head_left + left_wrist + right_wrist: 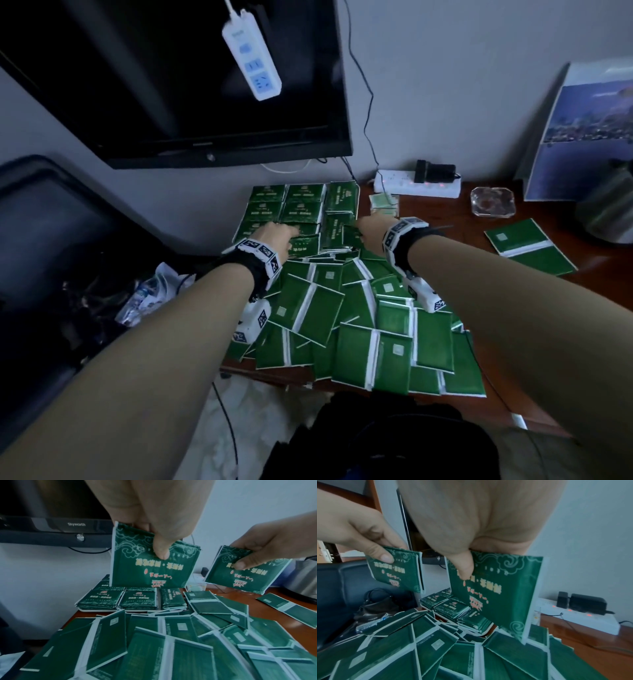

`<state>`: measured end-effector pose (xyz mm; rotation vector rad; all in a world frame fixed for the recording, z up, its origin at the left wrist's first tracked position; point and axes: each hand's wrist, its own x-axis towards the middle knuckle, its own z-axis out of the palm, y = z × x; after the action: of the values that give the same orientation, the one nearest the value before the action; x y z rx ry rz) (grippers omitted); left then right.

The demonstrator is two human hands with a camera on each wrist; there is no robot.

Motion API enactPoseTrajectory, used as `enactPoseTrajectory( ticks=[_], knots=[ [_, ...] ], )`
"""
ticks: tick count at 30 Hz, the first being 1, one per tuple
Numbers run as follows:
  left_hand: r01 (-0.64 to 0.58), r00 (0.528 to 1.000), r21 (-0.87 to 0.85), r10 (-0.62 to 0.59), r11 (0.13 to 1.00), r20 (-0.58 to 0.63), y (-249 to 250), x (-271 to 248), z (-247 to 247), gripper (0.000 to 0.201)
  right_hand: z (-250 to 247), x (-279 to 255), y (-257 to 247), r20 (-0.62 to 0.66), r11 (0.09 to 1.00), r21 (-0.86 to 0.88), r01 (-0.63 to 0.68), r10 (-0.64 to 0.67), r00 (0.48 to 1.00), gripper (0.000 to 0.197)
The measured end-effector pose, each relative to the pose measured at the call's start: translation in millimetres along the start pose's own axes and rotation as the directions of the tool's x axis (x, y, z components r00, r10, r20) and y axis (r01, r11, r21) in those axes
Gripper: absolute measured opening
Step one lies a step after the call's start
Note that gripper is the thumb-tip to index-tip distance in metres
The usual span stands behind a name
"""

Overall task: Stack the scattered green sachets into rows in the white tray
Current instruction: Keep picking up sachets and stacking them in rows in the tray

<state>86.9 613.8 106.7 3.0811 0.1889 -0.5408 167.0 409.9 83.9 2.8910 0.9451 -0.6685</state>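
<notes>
My left hand [277,236] pinches one green sachet [145,568] upright over the near-left part of the white tray [99,610]. My right hand [368,228] pinches a second sachet [496,591] upright just right of it, above the tray's near-right corner. Thumbs lie on the printed fronts. Rows of stacked sachets [301,205] fill the tray. A heap of scattered sachets [359,325], mostly backs up and joined in pairs, covers the table between the tray and me.
A television [171,85] hangs behind the tray, and a power strip [251,58] dangles before it. Another power strip [416,185], a glass ashtray [492,202], a kettle [606,205] and a stray sachet pair [531,246] lie right. A dark chair [51,222] stands left.
</notes>
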Motion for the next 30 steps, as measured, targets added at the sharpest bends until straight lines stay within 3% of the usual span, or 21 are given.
enactPoseTrajectory(
  ticks=[8,15,26,30],
  knots=[
    [-0.113,0.994,0.065,0.114,0.991,0.001,-105,85,11,0.063,9,80,-64,0.020,0.988,0.082,-0.131,0.130,0.991,0.033],
    [-0.187,0.982,-0.010,0.187,0.982,-0.015,-177,153,36,0.057,6,147,-109,-0.039,0.975,0.097,-0.201,0.206,0.978,0.040],
    [-0.251,0.964,-0.084,0.241,0.964,-0.107,-215,261,54,0.056,3,239,-112,-0.139,0.973,0.033,-0.230,0.233,0.963,0.060],
    [-0.283,0.953,-0.092,0.269,0.955,-0.141,-219,298,63,0.060,7,274,-100,-0.129,0.975,0.018,-0.223,0.224,0.966,0.058]
  ],
)
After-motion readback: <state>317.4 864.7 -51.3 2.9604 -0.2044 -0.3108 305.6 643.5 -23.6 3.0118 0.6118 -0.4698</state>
